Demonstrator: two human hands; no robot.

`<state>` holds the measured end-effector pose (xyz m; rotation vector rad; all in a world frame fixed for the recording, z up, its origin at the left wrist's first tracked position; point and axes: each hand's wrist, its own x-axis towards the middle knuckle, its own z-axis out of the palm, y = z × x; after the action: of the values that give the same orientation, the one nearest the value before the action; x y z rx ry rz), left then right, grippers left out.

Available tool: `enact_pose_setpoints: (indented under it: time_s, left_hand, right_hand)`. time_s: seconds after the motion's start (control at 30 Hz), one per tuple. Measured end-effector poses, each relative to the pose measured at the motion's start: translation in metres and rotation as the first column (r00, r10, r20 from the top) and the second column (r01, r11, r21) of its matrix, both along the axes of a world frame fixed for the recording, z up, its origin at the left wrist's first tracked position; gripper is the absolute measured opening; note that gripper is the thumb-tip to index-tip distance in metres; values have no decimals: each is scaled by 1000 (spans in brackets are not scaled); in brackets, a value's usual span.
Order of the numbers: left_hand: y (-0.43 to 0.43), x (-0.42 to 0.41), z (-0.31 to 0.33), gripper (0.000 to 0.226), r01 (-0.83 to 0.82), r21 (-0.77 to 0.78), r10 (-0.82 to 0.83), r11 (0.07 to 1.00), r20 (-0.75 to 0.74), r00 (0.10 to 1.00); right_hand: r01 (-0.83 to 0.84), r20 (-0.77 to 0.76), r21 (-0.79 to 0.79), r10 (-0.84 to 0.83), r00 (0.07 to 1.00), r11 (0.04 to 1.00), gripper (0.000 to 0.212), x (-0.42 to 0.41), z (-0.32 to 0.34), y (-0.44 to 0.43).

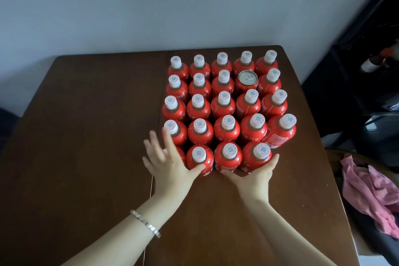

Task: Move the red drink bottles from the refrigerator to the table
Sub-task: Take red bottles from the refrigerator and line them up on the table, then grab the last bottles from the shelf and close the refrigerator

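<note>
Several red drink bottles (226,129) with white caps stand upright in tight rows on the right half of the dark brown table (86,136). One red can (247,81) with a silver top stands among them. My left hand (166,162) is spread open, fingers blurred, against the front-left bottle, which it mostly hides; its thumb touches the neighbouring front bottle (199,158). My right hand (252,174) cups the bases of the front-right bottle (258,155) and the one beside it (228,155), fingers apart. The refrigerator is not in view.
A pale wall runs behind the table. To the right stand dark shelves holding a bottle (371,63), and a pink cloth (371,192) lies on a chair past the table's right edge. The table's left half is bare wood.
</note>
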<state>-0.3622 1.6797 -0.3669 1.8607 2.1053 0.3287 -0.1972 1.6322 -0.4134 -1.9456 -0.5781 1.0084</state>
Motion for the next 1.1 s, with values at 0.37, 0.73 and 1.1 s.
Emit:
enact_pose_setpoints:
  time_s: [0.37,0.73,1.1]
  left_hand:
    - [3,0,-15,90,-212,-812,836,544,545,55]
    - [-6,-11,5,55,86,-881,666,465,412,621]
    - [-52,40,49,29,699,-501,-730,510,178,660]
  right_hand:
    - [140,-415,-207,-216,884,968,120,2,4,19]
    - [-158,-228,-305,89,969,939,56,14,42,4]
    - [-102,99,-411,155,983,906,35,4,89,-106]
